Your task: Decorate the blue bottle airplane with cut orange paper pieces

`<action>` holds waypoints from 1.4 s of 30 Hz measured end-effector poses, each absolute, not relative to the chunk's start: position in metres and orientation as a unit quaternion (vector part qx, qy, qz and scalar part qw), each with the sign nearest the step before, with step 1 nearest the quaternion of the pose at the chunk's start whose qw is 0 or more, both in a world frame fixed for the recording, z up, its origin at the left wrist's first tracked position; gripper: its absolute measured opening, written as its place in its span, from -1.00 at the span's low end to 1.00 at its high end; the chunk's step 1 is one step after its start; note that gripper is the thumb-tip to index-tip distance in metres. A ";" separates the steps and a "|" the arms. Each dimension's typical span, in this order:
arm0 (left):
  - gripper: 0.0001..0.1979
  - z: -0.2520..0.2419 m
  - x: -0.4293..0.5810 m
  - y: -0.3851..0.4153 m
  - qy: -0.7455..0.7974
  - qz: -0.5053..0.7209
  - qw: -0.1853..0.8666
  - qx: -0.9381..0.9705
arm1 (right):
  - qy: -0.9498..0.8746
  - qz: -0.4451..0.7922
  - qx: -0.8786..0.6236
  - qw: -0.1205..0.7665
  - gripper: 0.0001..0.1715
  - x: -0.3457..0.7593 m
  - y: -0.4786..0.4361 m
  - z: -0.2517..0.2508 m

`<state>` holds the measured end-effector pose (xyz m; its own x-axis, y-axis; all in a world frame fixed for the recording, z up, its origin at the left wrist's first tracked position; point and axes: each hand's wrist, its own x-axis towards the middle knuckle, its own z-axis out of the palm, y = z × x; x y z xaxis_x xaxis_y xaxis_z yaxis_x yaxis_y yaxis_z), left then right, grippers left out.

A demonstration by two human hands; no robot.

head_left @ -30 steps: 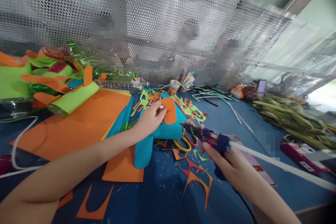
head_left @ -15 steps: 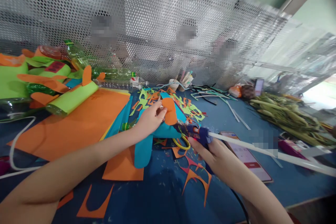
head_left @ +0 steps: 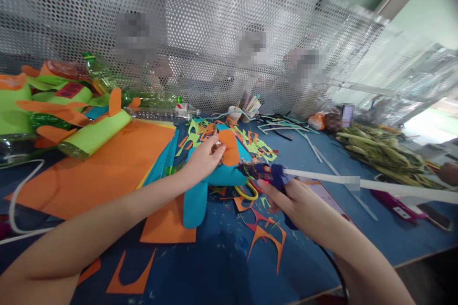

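Observation:
My left hand (head_left: 204, 156) pinches a rounded orange paper piece (head_left: 231, 147) at its left edge. In my right hand (head_left: 298, 202) is a dark blue hot glue gun (head_left: 272, 176), with a long white glue stick (head_left: 322, 176) running out of its back to the right. The gun's nozzle is close to the lower right corner of the orange piece; whether they touch I cannot tell. Below both lies a bottle wrapped in blue paper (head_left: 223, 176), its green cap (head_left: 170, 170) to the left and a blue rounded flap (head_left: 195, 207) pointing towards me.
Orange sheets (head_left: 107, 171) and paper-covered bottles (head_left: 95, 133) lie left. Colourful scraps (head_left: 263, 147) and a yellow scissor handle (head_left: 250, 195) surround the work. A phone (head_left: 329, 198) is partly behind my right arm. Dried husks (head_left: 379, 152) lie right. A perforated metal screen (head_left: 200, 24) stands behind.
The glue gun has risen slightly, and its glue stick now lies more level. My right forearm has shifted right, covering more of the phone. My left hand keeps its pinch on the orange piece.

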<state>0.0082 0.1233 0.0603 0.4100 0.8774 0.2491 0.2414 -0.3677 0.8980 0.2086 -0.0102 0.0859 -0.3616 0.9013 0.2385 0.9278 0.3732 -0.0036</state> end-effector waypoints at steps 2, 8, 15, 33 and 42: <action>-0.83 0.058 0.008 0.124 0.380 0.393 0.412 0.729 | -0.835 -0.079 -0.537 0.088 -0.50 0.202 -0.008 0.091; -0.83 0.054 0.009 0.125 0.371 0.398 0.423 0.725 | -0.836 -0.121 -0.534 0.048 -0.46 0.209 -0.011 0.091; -0.83 0.055 0.009 0.126 0.372 0.394 0.397 0.741 | -0.815 -0.073 -0.567 0.096 -0.53 0.223 -0.015 0.086; -0.80 0.060 0.007 0.123 0.374 0.396 0.384 0.746 | -0.718 -0.041 -0.682 0.135 -0.73 0.261 0.005 0.063; -0.80 0.055 0.008 0.125 0.369 0.408 0.387 0.740 | -0.738 -0.006 -0.672 0.055 -0.67 0.278 0.025 0.052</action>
<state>0.0079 0.1249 0.0549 0.3949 0.8615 0.3192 0.2303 -0.4291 0.8734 0.2780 0.0245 0.0517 -0.0899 0.9920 0.0890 0.9933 0.0958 -0.0653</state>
